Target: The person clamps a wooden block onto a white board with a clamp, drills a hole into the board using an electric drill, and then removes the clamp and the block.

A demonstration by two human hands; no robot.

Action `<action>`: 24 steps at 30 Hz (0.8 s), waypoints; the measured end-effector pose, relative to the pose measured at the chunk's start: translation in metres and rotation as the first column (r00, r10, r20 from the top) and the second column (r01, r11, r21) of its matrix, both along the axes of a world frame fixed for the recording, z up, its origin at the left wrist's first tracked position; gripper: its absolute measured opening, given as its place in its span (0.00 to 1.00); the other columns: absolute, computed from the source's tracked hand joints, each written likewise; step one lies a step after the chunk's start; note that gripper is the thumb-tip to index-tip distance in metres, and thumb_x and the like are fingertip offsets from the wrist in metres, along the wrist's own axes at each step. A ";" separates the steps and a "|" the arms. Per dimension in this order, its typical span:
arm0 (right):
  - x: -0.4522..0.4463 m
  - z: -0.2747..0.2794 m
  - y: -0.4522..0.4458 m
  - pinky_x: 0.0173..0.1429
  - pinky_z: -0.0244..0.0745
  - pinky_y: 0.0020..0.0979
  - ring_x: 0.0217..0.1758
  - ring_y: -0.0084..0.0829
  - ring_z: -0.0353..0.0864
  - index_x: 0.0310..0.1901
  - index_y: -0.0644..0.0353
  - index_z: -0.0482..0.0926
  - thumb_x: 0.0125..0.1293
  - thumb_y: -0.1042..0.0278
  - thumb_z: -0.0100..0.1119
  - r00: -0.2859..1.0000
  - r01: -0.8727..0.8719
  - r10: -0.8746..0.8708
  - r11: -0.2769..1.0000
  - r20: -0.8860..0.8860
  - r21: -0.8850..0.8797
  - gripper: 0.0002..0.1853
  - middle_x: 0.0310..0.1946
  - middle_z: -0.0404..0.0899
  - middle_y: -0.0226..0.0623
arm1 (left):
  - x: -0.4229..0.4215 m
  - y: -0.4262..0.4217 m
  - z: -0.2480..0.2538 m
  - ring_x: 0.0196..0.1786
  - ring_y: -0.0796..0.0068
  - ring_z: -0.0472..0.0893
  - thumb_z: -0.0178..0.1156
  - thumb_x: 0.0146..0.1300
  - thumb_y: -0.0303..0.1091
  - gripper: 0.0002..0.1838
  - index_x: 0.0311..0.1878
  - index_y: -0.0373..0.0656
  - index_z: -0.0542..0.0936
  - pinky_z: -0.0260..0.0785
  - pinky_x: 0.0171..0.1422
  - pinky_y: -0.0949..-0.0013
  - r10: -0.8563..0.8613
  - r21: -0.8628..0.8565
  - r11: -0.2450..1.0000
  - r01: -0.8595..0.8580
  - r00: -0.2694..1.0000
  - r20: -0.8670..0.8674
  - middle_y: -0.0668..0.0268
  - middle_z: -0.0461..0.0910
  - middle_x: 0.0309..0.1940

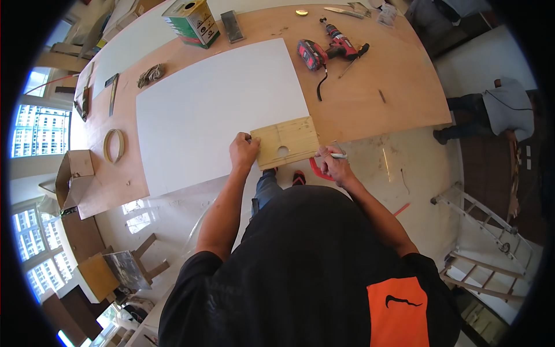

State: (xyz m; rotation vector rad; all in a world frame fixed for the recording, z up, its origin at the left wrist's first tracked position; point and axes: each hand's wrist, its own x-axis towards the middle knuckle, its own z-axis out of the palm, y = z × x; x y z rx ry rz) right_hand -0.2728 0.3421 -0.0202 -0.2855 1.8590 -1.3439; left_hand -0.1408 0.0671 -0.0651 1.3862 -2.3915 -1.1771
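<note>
A flat wooden board [286, 136] with a round hole near its front edge lies over the near edge of a large white sheet [219, 110]. My left hand [244, 151] grips the board's left edge, thumb on top. At the board's right end, my right hand [336, 166] is closed around a slim whitish-green pen [339, 155]. A red curved piece [319, 171] shows just beside and below that hand; whether the hand also holds it, I cannot tell.
On the table [370, 98] lie a red cordless drill [341, 46], a tin can [192, 23], a rope bundle [151, 75] and a tape roll [114, 146]. A stepladder [485, 220] stands at right, near another person [503, 110]. Wooden furniture [101, 274] is at lower left.
</note>
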 end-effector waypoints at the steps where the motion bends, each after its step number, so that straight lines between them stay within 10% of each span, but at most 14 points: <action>1: -0.002 -0.001 -0.002 0.23 0.63 0.24 0.17 0.19 0.70 0.42 0.60 0.80 0.75 0.32 0.55 1.000 0.004 -0.004 1.000 -0.001 0.005 0.31 0.17 0.73 0.30 | 0.000 -0.001 -0.001 0.42 0.53 0.87 0.72 0.59 0.42 0.20 0.46 0.34 0.84 0.78 0.51 0.55 0.001 0.006 1.000 -0.001 1.000 -0.004 0.53 0.87 0.37; 24: -0.031 -0.008 -0.056 0.19 0.65 0.24 0.14 0.20 0.69 0.36 0.62 0.78 0.71 0.34 0.64 0.984 0.160 -0.165 0.984 0.068 0.073 0.31 0.15 0.72 0.32 | 0.004 -0.001 -0.007 0.45 0.51 0.87 0.70 0.61 0.43 0.21 0.48 0.34 0.84 0.78 0.53 0.54 -0.015 -0.017 1.000 0.015 1.000 -0.002 0.51 0.88 0.38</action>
